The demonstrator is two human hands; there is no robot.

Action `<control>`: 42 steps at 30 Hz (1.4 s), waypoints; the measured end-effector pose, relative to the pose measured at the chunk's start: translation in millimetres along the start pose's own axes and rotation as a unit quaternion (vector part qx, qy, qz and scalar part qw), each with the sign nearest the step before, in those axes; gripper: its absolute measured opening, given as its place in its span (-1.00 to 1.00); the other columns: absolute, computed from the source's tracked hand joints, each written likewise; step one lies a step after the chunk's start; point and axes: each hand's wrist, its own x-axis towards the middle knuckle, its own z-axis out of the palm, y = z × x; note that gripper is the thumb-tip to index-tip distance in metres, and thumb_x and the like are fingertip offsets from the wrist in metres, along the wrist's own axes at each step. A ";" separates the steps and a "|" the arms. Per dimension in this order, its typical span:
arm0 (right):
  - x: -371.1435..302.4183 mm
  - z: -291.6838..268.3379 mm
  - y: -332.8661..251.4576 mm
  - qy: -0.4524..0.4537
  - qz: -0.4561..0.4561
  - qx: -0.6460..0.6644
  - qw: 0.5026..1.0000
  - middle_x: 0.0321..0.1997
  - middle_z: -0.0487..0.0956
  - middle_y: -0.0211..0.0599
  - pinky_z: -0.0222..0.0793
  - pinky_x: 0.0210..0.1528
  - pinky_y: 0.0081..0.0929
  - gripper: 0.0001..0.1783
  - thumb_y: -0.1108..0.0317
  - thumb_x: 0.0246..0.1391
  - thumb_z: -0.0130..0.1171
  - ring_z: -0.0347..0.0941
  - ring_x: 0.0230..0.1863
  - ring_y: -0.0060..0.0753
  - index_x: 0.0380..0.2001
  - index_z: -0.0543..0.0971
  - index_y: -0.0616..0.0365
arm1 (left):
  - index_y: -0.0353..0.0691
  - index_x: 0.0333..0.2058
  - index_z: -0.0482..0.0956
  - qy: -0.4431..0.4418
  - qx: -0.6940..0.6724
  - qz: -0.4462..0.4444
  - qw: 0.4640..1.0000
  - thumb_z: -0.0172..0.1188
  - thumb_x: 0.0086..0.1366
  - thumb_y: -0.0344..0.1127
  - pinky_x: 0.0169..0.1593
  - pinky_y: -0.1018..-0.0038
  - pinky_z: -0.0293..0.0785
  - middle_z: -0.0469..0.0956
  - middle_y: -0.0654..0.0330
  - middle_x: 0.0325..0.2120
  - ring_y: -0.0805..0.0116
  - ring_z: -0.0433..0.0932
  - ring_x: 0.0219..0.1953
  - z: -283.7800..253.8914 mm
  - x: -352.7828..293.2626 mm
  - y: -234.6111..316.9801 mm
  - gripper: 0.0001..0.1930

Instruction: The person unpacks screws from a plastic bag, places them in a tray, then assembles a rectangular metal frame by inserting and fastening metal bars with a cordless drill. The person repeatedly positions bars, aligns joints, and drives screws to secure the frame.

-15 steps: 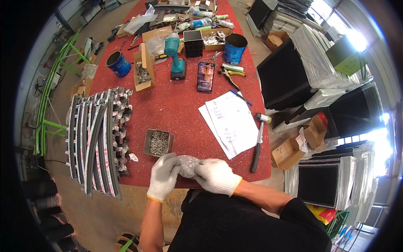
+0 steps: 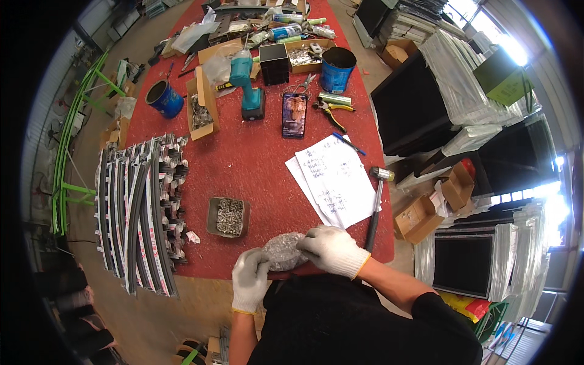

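Observation:
A crinkled see-through plastic bag lies at the near edge of the red table, stretched between my gloved hands. My left hand, in a white knit glove, pinches the bag's left end. At its right end, the fingers of my right hand are closed on the plastic as well. Small contents seem to show through the bag, too blurred to name. Just beyond my left hand stands a square tin of small metal screws or rivets.
Curved metal strips are stacked at left. To the right lie written sheets and a hammer. Farther back are a phone, a cordless drill, pliers, blue cans and an open box of metal parts.
Both hands have moved right and the bag is spread wider between them. My left hand has come nearer the table edge, away from the tin.

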 end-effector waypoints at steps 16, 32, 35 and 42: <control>-1.0 -1.1 30.6 0.034 -0.011 0.146 0.989 -0.15 0.73 -0.16 0.61 0.08 -0.15 -0.83 0.35 0.19 0.35 0.68 -0.04 -0.05 -0.17 0.77 0.11 | -0.20 -0.08 0.75 -0.121 0.209 0.073 0.968 0.47 0.20 -0.32 0.14 0.11 0.50 0.65 0.09 -0.11 0.01 0.58 0.05 -4.7 24.3 35.7 -0.70; 3.7 7.2 33.3 0.023 0.001 0.121 0.992 -0.14 0.67 -0.11 0.59 0.06 -0.11 -0.78 0.24 0.24 0.37 0.66 -0.06 0.04 -0.17 0.76 0.14 | -0.28 -0.20 0.78 -0.023 0.132 0.063 0.989 0.39 0.27 -0.42 0.07 0.15 0.54 0.67 0.04 -0.21 -0.03 0.61 -0.05 14.8 15.6 10.5 -0.86; 2.8 9.4 25.7 0.054 -0.024 0.125 0.990 -0.14 0.66 -0.10 0.61 0.01 -0.13 -0.80 0.30 0.22 0.38 0.66 -0.08 0.02 -0.17 0.74 0.17 | -0.29 -0.22 0.76 0.001 0.112 0.079 0.991 0.37 0.25 -0.47 0.09 0.14 0.54 0.65 0.06 -0.20 -0.01 0.60 -0.04 15.7 11.9 9.1 -0.86; 6.2 14.9 24.1 0.007 -0.007 0.078 0.997 -0.12 0.66 -0.12 0.61 -0.03 -0.11 -0.70 0.24 0.15 0.42 0.66 -0.05 0.05 -0.11 0.73 0.14 | -0.24 -0.25 0.76 -0.008 0.107 0.045 0.993 0.40 0.24 -0.40 0.11 0.11 0.52 0.66 0.07 -0.19 -0.02 0.60 -0.03 19.8 15.5 10.7 -0.88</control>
